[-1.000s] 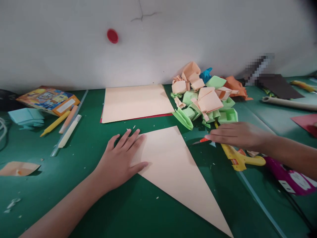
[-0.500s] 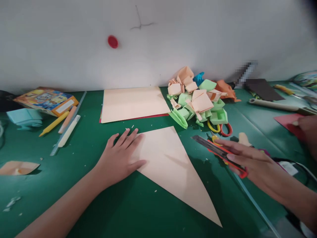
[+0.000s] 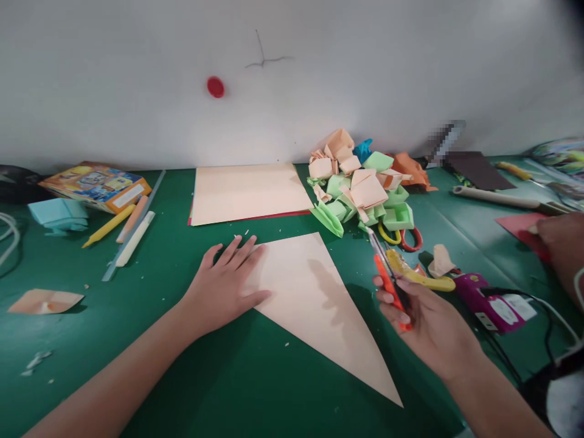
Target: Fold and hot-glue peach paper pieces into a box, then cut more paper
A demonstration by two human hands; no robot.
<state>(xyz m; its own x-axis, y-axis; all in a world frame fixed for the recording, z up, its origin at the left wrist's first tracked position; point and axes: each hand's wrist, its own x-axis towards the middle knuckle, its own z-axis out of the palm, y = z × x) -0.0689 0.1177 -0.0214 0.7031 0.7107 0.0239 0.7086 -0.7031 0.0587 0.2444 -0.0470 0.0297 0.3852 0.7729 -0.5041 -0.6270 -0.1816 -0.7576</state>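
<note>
My left hand (image 3: 230,283) lies flat with spread fingers on the left part of a cream paper sheet (image 3: 314,298). The sheet is roughly triangular, with one curved edge and a sharp corner pointing toward me on the right. To the right of the paper, my right hand (image 3: 429,322) grips an orange utility knife (image 3: 391,289), held above the table with its blade end tilted up and away. Just behind that hand lies a yellow-handled tool (image 3: 429,280). Scissors with yellow and red handles (image 3: 412,239) lie partly under a heap of folded papers.
A stack of cream paper (image 3: 249,194) rests against the wall, beside the heap of folded papers (image 3: 365,188). Pens, a ruler (image 3: 119,258) and a box (image 3: 103,185) sit left. A purple power strip (image 3: 493,301) lies right; another person's hand (image 3: 563,237) touches red paper.
My right hand has turned, so the knife now points away from me rather than left. The yellow-handled tool and power strip have come into clearer view. My left hand stays on the paper.
</note>
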